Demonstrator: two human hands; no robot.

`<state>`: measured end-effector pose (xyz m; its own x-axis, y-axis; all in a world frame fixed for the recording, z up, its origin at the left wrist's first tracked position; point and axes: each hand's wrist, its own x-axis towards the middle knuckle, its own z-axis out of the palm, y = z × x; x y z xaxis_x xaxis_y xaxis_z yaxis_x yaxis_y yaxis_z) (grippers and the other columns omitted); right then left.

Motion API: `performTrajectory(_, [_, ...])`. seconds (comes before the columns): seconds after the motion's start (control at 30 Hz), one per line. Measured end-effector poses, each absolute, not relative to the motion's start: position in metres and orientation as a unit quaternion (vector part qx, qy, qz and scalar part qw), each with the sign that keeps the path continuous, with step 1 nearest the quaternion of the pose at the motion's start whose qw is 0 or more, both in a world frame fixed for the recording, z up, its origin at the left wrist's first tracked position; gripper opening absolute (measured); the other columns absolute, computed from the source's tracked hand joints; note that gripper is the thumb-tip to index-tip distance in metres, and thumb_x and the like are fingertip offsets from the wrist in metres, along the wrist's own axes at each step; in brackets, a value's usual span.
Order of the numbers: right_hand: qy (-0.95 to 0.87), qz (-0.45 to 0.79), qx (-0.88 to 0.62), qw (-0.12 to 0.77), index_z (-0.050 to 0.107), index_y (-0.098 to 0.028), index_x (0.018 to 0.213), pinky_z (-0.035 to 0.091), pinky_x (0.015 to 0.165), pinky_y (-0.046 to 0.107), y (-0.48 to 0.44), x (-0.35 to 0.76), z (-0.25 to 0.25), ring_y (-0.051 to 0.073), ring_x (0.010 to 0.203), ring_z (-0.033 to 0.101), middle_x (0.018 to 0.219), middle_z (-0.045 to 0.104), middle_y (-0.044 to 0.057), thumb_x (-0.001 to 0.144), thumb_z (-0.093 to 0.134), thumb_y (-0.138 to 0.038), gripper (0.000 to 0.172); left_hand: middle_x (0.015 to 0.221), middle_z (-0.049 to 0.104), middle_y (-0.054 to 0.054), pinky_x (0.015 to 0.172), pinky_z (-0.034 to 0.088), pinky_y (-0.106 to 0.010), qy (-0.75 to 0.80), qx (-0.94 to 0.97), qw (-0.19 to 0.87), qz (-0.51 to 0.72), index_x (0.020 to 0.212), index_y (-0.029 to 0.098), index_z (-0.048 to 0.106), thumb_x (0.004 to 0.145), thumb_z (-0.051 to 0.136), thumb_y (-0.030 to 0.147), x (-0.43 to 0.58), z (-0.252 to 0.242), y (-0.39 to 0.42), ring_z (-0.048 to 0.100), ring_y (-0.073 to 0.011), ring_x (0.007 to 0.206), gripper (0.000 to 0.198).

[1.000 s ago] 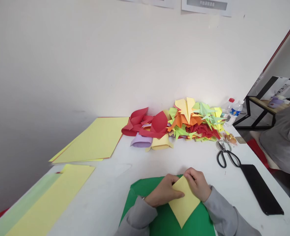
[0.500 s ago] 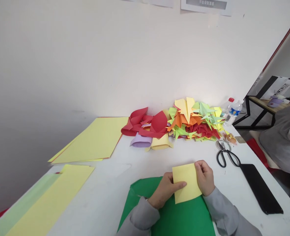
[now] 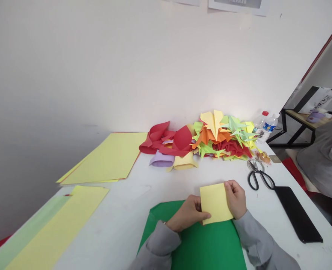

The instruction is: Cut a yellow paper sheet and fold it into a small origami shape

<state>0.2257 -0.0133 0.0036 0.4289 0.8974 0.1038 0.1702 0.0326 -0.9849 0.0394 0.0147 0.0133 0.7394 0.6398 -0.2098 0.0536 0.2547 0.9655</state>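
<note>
Both hands hold a small square of yellow paper [image 3: 215, 202] in the air above a green sheet [image 3: 211, 247]. My left hand [image 3: 187, 213] pinches its lower left corner, thumb on the near face and the other fingers behind. At the upper right edge, my right hand [image 3: 236, 198] is closed on the same paper, thumb in front and fingers curled. No crease shows on the side facing me. The green sheet lies on the white table [image 3: 121, 221], partly covered by my forearms.
Yellow sheets [image 3: 106, 159] and paper strips [image 3: 61, 225] lie at left. Red paper shapes [image 3: 180, 142] and folded paper planes [image 3: 215, 125] are heaped by the wall. Scissors [image 3: 257, 176], a black phone-like slab [image 3: 298, 213] and bottles [image 3: 268, 128] are at right. A person's grey sleeve [image 3: 323, 161] shows beyond.
The yellow square has risen slightly and tilted, still in both hands. My left thumb has slid down toward its lower left corner.
</note>
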Motion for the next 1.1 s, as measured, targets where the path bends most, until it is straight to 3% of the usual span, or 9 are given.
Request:
performTrajectory(0.1, [-0.423,0.322,-0.62,0.578,0.054,-0.02,0.065,0.035,0.047,0.025,-0.011,0.227,0.003,0.013,0.051,0.041,0.054,0.048,-0.003,0.079,0.056,-0.059,0.041,0.071,0.071,-0.006,0.052,0.049,-0.027,0.3,0.575,0.737,0.188,0.074,0.009,0.072,0.062,0.078,0.032,0.038,0.014,0.016,0.059,-0.0145,0.055,0.027])
performTrajectory(0.47, [-0.4,0.354,-0.616,0.579,0.052,-0.02,0.062,0.034,0.045,0.025,-0.008,0.228,0.005,0.012,0.05,0.04,0.052,0.047,-0.004,0.073,0.06,-0.061,0.043,0.07,0.071,-0.007,0.051,0.05,-0.026,0.292,0.572,0.747,0.174,0.076,0.009,0.072,0.06,0.079,0.033,0.036,0.02,0.017,0.061,-0.0157,0.056,0.03])
performTrajectory(0.67, [-0.376,0.367,-0.615,0.587,0.053,-0.02,0.063,0.035,0.046,0.025,-0.007,0.231,0.005,0.012,0.05,0.041,0.053,0.048,-0.004,0.072,0.061,-0.062,0.044,0.057,0.067,-0.004,0.049,0.051,-0.026,0.315,0.573,0.738,0.169,0.066,0.01,0.068,0.059,0.079,0.033,0.036,0.023,0.015,0.062,-0.0155,0.051,0.027])
performTrajectory(0.87, [-0.364,0.377,-0.61,0.594,0.053,-0.02,0.063,0.035,0.044,0.025,-0.006,0.232,0.002,0.012,0.048,0.041,0.051,0.048,-0.004,0.072,0.061,-0.062,0.044,0.046,0.058,0.001,0.041,0.045,-0.022,0.324,0.591,0.719,0.169,0.057,0.013,0.058,0.063,0.075,0.039,0.036,0.022,0.015,0.053,-0.0111,0.04,0.031])
performTrajectory(1.1, [-0.303,0.464,-0.544,0.63,0.055,-0.019,0.065,0.038,0.044,0.024,-0.007,0.23,0.008,0.011,0.045,0.045,0.052,0.054,-0.004,0.069,0.07,-0.056,0.04,0.05,0.053,0.003,0.04,0.04,-0.021,0.318,0.601,0.709,0.187,0.065,0.012,0.061,0.065,0.073,0.042,0.037,0.017,0.016,0.048,-0.0083,0.04,0.032])
